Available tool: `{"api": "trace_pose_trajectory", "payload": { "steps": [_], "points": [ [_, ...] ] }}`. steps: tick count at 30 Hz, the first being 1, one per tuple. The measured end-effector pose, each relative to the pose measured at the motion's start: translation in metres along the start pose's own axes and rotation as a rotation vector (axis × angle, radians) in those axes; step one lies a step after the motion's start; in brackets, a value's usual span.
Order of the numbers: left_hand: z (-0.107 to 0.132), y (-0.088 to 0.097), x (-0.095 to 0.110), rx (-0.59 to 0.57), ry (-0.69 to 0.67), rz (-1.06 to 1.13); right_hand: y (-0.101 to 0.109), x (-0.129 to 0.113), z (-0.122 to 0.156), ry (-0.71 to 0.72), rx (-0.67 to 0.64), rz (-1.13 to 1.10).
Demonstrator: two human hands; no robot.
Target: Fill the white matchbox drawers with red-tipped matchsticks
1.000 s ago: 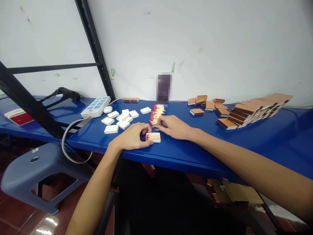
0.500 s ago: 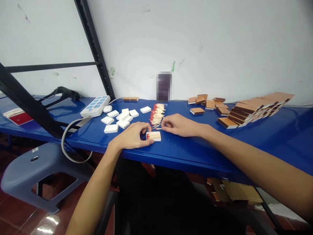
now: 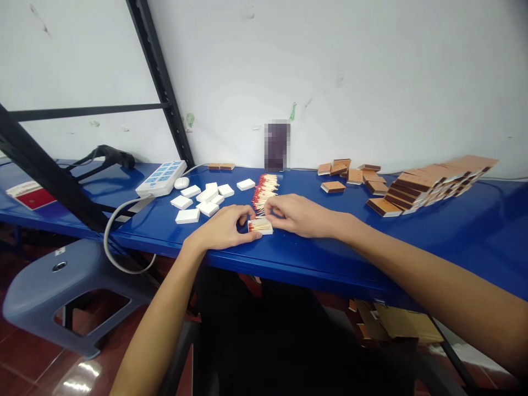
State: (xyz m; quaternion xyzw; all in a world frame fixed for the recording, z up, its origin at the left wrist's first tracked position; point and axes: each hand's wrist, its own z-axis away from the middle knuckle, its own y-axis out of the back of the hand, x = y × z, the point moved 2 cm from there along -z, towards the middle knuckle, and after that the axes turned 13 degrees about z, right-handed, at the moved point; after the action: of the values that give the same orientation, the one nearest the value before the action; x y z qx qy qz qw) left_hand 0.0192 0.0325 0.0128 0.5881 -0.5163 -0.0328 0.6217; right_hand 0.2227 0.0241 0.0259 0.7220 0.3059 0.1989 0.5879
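One small white tray sits on the blue table, its long side running left to right, with the red tips of its matches pointing left. The left hand pinches the tray's left end. The right hand bends its fingers by the tray's right end; I can't tell if they hold anything. Behind the tray lies a match pile.

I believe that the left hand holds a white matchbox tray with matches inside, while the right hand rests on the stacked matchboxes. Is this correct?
No: the right hand is not on the stacked matchboxes; the head view shows it at the right end of the white matchbox tray. The left hand does hold that tray, with matches inside.
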Motion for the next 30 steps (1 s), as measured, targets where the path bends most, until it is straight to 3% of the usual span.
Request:
{"api": "trace_pose_trajectory", "payload": {
  "steps": [4,10,16,30],
  "points": [
    [0.001,0.0,0.0,0.001,0.005,-0.013,-0.003,-0.009,-0.002,0.011,-0.037,-0.065],
    [0.002,0.001,0.002,-0.008,0.007,-0.008,-0.004,0.006,-0.005,-0.11,0.129,-0.054],
    [0.002,0.002,0.004,-0.015,0.012,-0.028,-0.013,0.018,-0.009,-0.123,0.026,0.02],
    [0.002,0.001,0.001,-0.013,0.013,-0.023,-0.02,0.015,-0.013,-0.105,0.005,-0.021]
  ]
}}
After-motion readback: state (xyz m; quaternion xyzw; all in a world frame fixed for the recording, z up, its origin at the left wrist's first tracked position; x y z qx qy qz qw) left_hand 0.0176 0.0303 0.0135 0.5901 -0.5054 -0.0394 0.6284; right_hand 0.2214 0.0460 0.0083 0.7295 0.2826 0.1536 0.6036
